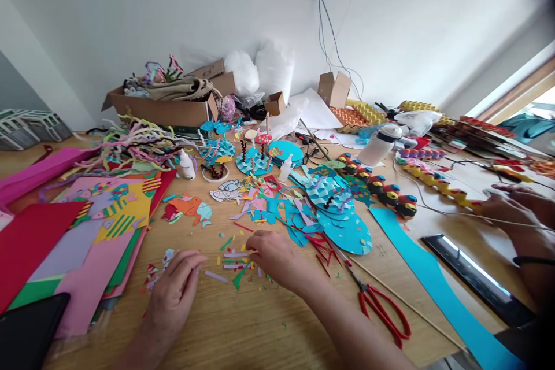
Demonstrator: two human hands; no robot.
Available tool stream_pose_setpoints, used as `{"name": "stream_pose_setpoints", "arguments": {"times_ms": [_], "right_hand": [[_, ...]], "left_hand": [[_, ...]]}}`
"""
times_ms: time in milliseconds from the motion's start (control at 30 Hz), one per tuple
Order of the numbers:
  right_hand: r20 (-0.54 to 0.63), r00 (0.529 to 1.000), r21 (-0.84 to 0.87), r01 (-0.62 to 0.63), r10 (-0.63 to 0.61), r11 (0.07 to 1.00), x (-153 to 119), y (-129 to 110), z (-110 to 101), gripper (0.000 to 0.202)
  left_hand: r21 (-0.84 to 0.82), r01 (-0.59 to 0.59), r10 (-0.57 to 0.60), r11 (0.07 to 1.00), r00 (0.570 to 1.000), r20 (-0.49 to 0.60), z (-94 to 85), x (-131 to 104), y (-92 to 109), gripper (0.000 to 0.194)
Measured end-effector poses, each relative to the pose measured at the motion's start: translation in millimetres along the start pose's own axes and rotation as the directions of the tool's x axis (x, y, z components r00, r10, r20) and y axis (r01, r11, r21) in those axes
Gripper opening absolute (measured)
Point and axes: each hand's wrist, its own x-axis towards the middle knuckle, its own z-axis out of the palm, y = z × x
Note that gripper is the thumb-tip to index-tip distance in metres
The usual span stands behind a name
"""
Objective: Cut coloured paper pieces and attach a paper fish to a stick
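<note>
My left hand (173, 289) rests low over the table, fingers curled together. Whatever they hold, if anything, is too small to make out. Small paper fish (151, 276) with red and lilac patches lie beside and partly under it. My right hand (273, 253) hovers at the strewn paper scraps, its thumb and fingers bent into a pinch whose contents are hidden. Lilac paper strips (215, 277) and a green scrap (240, 278) lie between the hands. Farther up are orange and blue paper fish (188, 208) and white uncoloured fish (226, 191).
Red-handled scissors (385, 306) and a thin stick (403, 298) lie at right, near a blue paper strip (427, 266). Coloured paper sheets (87, 254) pile at left. Glue bottles (187, 165) stand behind. Another person's hands (507, 208) work at far right.
</note>
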Motion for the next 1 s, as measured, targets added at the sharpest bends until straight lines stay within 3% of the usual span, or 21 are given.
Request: {"name": "stream_pose_setpoints", "arguments": {"times_ms": [200,500,667,767,833,900,967,1000], "right_hand": [[0.033,0.999,-0.058,0.044,-0.042,0.997,19.7,-9.5,17.5,0.022],[0.070,0.998,-0.109,0.013,-0.005,0.994,27.4,-18.3,14.8,0.024],[0.030,0.999,-0.071,-0.011,0.013,0.997,26.3,-16.1,12.2,0.028],[0.006,1.000,-0.033,-0.003,0.003,0.999,17.0,-18.4,3.5,0.024],[-0.028,0.999,0.029,0.034,-0.033,0.999,6.5,-22.8,-0.9,0.018],[-0.108,0.992,0.133,0.079,-0.065,0.988,-5.7,-28.5,-0.6,0.013],[-0.164,0.984,0.202,0.096,-0.063,0.975,-17.0,-34.0,4.9,0.011],[-0.174,0.983,0.226,0.090,-0.051,0.970,-21.6,-36.3,9.0,0.010]], "left_hand": [[-0.025,-0.011,0.011,1.000,1.000,0.022,0.5,-2.7,1.1,0.018],[-0.058,0.000,0.002,0.998,0.999,0.033,0.4,-1.8,2.6,0.019],[-0.138,0.079,-0.077,0.987,0.997,0.025,-0.1,-1.7,1.1,0.019],[-0.252,0.222,-0.212,0.942,0.975,0.066,0.5,-3.0,1.3,0.014],[-0.373,0.408,-0.371,0.834,0.913,0.168,1.7,-3.6,6.3,0.012],[-0.495,0.620,-0.499,0.609,0.784,0.368,3.4,-3.7,16.0,0.020],[-0.555,0.756,-0.505,0.348,0.650,0.568,5.5,-2.9,28.1,0.028],[-0.567,0.781,-0.489,0.263,0.614,0.619,6.8,-2.4,34.1,0.029]]}}
